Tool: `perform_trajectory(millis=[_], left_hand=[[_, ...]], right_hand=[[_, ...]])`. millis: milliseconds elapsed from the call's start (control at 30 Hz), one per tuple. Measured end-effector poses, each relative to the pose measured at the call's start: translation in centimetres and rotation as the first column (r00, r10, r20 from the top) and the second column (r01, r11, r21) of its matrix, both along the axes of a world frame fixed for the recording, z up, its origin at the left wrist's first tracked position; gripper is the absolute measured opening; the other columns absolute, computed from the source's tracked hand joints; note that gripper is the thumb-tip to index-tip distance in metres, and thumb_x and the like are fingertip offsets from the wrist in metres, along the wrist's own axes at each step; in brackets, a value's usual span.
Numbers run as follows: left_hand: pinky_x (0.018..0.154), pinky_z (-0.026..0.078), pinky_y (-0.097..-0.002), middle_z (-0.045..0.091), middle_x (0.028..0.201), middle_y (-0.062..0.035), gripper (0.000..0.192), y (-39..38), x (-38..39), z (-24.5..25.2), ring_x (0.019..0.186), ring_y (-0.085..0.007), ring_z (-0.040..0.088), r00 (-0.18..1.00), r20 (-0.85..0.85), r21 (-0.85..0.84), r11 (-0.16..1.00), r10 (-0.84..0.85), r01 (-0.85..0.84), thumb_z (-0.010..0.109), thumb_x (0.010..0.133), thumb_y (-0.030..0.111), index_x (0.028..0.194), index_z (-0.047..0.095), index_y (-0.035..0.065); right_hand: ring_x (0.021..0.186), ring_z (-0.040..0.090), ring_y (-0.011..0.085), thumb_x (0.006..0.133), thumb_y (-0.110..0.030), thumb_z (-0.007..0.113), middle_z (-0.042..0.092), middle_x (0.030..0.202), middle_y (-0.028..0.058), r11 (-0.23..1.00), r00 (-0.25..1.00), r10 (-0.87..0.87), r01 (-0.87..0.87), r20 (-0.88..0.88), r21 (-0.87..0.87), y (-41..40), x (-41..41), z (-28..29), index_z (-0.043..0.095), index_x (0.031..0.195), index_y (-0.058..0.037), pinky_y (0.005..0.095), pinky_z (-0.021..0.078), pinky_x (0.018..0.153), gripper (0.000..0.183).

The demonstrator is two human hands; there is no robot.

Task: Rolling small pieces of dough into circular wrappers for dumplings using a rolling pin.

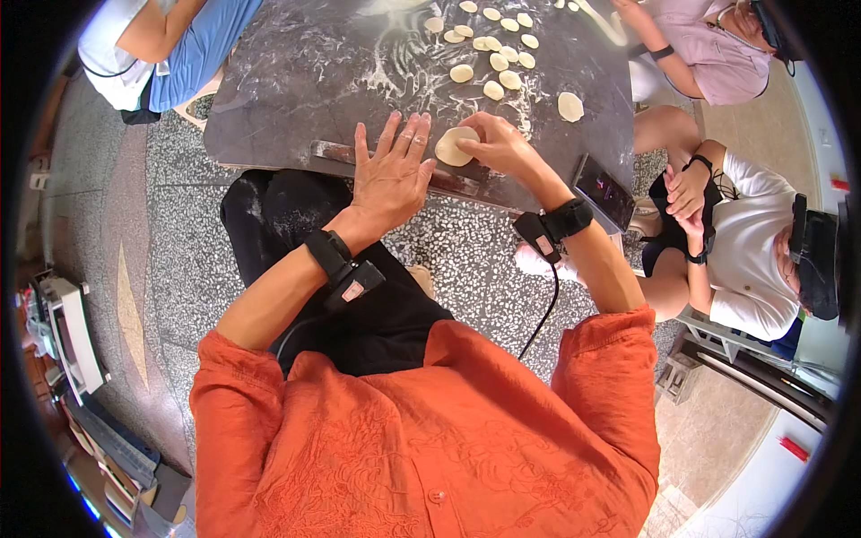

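My left hand [392,176] lies palm down, fingers spread, across a wooden rolling pin [332,151] near the edge of the dark table [289,87]. The pin's middle is hidden beneath that hand, while both ends show. My right hand [503,145] pinches the right side of a flattened dough round [452,148] between thumb and fingers. That round is just beyond the pin, to the right of my left fingertips. White flour dusts the fingers of my left hand.
Several small dough discs [498,62] lie on the floured table ahead. A wider dough wrapper [570,107] is at the right, with a dough strip [603,22] beyond it. A phone [603,190] sits at the right edge. People sit at the left and right.
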State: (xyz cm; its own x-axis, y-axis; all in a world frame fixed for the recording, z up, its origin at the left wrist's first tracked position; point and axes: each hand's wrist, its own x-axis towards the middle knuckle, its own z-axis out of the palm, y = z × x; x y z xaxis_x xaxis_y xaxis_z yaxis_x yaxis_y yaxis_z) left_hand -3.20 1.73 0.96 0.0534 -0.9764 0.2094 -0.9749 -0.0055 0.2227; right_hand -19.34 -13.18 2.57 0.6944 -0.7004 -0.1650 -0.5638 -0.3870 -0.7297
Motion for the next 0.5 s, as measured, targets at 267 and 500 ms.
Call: perform_trajectory(millis=[267, 500], left_hand=[[0.11, 0.016, -0.0649, 0.036, 0.152, -0.0105, 0.056, -1.7, -0.1, 0.2, 0.143, -0.0302, 0.029, 0.999, 0.037, 0.013, 1.0, 0.002, -0.002, 0.043, 0.1, 0.03, 0.151, 0.029, 0.0112], [0.113, 0.014, -0.0639, 0.031, 0.156, -0.0106, 0.055, -8.9, 2.1, -1.3, 0.145, -0.0303, 0.024, 0.997, 0.071, -0.142, 0.989, 0.042, -0.031, 0.033, 0.103, 0.038, 0.154, 0.024, 0.0203]], right_hand=[[0.088, 0.066, 0.0361, 0.084, -0.026, 0.065, 0.068, 0.091, 0.0199, 1.0, 1.0, 0.015, -0.015, -0.021, 0.004, -0.2, 0.7, 0.1, 0.068, 0.092, -0.0008, 0.043, 0.0509, 0.075, 0.027], [0.078, 0.068, 0.0313, 0.087, -0.02, 0.064, 0.069, 0.085, 0.0179, 0.974, 0.991, 0.132, -0.125, 0.027, -0.187, -1.1, 2.7, 0.5, 0.068, 0.097, -0.0022, 0.0393, 0.0517, 0.069, 0.021]])
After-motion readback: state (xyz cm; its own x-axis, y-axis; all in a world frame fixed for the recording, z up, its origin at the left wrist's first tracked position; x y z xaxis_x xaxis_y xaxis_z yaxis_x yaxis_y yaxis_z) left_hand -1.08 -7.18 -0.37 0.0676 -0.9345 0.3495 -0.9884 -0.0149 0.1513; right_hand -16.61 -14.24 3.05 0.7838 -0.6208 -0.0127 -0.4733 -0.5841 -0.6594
